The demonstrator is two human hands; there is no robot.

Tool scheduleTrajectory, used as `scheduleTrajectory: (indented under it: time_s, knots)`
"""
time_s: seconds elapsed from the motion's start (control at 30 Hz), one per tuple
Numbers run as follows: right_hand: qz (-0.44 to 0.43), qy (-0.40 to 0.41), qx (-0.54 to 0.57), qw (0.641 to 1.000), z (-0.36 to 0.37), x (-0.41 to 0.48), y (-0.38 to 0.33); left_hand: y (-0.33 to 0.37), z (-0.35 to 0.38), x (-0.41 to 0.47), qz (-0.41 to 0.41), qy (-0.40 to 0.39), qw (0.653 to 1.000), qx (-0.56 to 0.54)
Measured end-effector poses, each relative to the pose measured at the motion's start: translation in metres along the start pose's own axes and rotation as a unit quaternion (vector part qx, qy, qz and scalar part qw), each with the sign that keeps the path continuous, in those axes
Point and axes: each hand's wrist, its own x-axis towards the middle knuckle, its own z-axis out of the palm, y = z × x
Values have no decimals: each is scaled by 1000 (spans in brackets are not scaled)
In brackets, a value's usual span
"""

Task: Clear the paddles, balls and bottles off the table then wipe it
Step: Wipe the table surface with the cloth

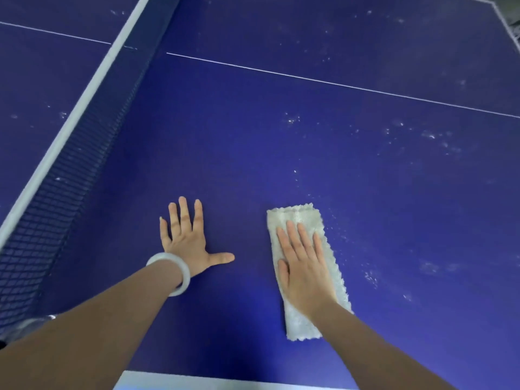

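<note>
One pale, fluffy cloth (298,215) lay flat on the blue table (253,150), folded into a long narrow strip. The right hand (305,266) lay on top of it, palm down, with the four fingers straight and close together and the thumb beside them. This hand was open. It pressed the cloth on the surface and gripped nothing. One end of the cloth came out beyond the fingertips, and the other end came out behind the wrist, under the forearm.

The left hand (187,237) was to the left of the right hand, well apart from the cloth. It was also open, flat on the bare table, with the fingers spread and the thumb stretched out toward the right hand. It held nothing. One white bangle (184,270) sat around the left wrist.

Further to the left of the left hand, one dark net (70,170) with a white band (70,119) on its top crossed the table on a slant. One thin white line (337,84) ran across the surface far ahead of both sets of fingertips. Small white specks (292,119) lay in several groups ahead of the right hand and to its right, some of them just beside the right edge of the cloth. Behind both wrists, near the person, one white edge strip (197,381) of the table showed.
</note>
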Motion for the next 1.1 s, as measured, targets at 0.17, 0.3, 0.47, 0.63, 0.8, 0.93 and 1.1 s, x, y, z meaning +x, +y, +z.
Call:
scheduleTrajectory:
  time_s: [0.17,0.3,0.47,0.63,0.8,0.93,1.1]
  knots:
    - [285,26,29,958,-8,41,37,2,1,2,-9,0,1000,18]
    - [163,39,37,985,-1,39,-40,1,3,3,-10,9,1000,21]
    - [-80,-3,-22,997,-1,36,-8,1,3,3,-13,11,1000,15]
    - [271,37,35,961,-18,65,69,3,4,4,-17,13,999,24]
    - [192,57,24,980,-4,45,-31,2,4,3,-18,14,1000,21]
    - [-51,16,10,999,3,15,-36,2,4,2,-16,17,1000,17]
    - [234,50,33,970,-4,21,50,3,1,2,-21,6,1000,22]
